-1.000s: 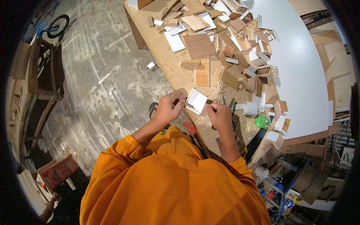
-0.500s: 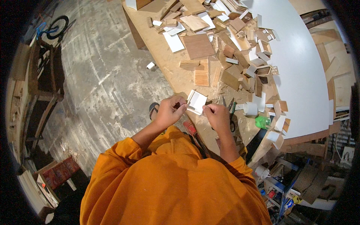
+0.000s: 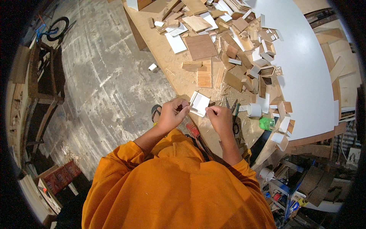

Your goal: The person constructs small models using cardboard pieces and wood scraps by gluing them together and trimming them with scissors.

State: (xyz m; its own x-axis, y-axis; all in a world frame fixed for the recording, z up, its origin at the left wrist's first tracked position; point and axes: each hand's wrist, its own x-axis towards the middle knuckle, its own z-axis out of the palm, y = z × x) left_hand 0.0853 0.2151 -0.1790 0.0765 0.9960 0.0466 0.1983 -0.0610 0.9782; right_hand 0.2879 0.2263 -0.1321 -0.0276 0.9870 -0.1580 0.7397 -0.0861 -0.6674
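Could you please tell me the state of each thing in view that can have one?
Small white panel: held between both hands
Left hand: curled at its left edge
Right hand: pinched at its right side
Wood offcuts: heaped loosely
Brown square board: lying flat
Green container: upright or tipped, unclear

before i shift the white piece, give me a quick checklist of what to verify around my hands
1. Left hand at the left edge of the white piece: ok.
2. Right hand at its near right corner: ok.
3. Firm grip by both hands: cannot tell, the fingers hide the contact.
4. Black-handled scissors well away from the right hand: not ok, they lie close beside it.
5. Green container apart from both hands: ok, it stands off to the right.
6. Flat wooden panel beyond the white piece, not touching it: ok.
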